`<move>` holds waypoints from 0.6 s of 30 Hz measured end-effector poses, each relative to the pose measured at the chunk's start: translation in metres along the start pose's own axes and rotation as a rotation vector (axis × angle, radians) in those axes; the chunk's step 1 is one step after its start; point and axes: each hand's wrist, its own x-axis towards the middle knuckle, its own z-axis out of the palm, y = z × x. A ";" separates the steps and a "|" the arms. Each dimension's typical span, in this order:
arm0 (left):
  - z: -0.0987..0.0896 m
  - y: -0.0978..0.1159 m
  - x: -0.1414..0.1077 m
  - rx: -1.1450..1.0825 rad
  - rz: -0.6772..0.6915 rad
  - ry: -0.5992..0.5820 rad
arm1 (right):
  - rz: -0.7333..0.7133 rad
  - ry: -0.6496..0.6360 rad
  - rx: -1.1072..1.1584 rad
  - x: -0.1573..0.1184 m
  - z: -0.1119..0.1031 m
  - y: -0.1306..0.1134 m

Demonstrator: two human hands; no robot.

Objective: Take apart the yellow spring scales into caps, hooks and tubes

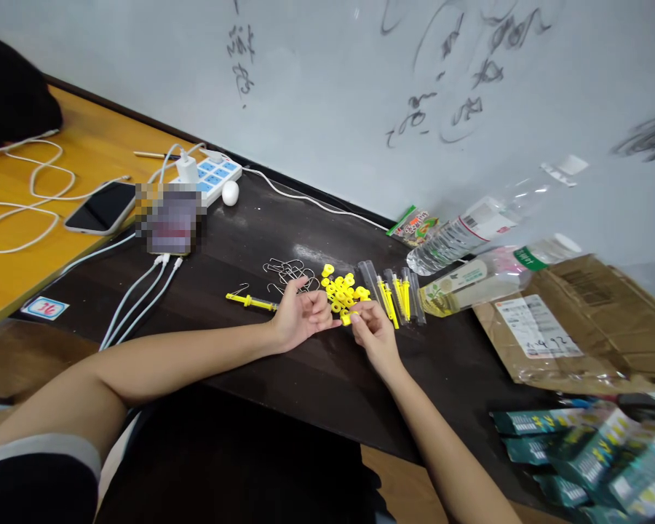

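My right hand (375,336) pinches a small yellow plastic cap (347,319) between thumb and fingertips. Facing it, my left hand (301,318) has its thumb raised apart and its fingers loosely curled; the little finger reaches to the edge of that cap, and nothing shows in the palm. Just behind both hands lies a heap of similar yellow caps (339,291). Bent metal hooks (292,272) are piled behind my left hand. To its left rests a yellow rod with a hook (251,301). Clear tubes (370,275) and yellow rods (404,298) lie beyond my right hand.
Two plastic bottles (472,231) lean right of the tubes, with a snack packet (413,225) behind. A cardboard parcel (589,327) and green boxes (584,444) occupy the right side. At left are a power strip (218,178), two phones (102,207) and white cables (136,302).
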 end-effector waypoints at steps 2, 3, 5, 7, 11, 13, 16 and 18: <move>0.000 0.000 0.000 -0.013 0.000 -0.007 | 0.004 -0.004 0.009 0.000 0.000 0.000; -0.001 0.000 0.000 -0.022 0.002 -0.012 | 0.006 -0.007 0.016 0.000 0.000 0.001; -0.001 0.000 0.001 -0.037 0.007 -0.019 | 0.010 -0.012 0.027 -0.001 0.000 0.001; -0.001 0.000 0.001 -0.036 0.002 -0.011 | 0.015 -0.014 0.031 -0.001 0.001 0.001; 0.000 0.001 0.000 -0.022 -0.020 0.032 | 0.021 -0.019 0.031 -0.001 0.002 -0.001; 0.000 0.000 0.000 -0.025 -0.021 0.035 | 0.015 -0.025 0.030 -0.002 0.003 -0.002; 0.000 0.000 0.000 -0.042 -0.021 0.019 | 0.016 -0.031 0.027 -0.003 0.005 -0.003; 0.000 -0.001 0.001 -0.063 -0.014 -0.005 | 0.024 -0.035 0.033 -0.003 0.006 -0.003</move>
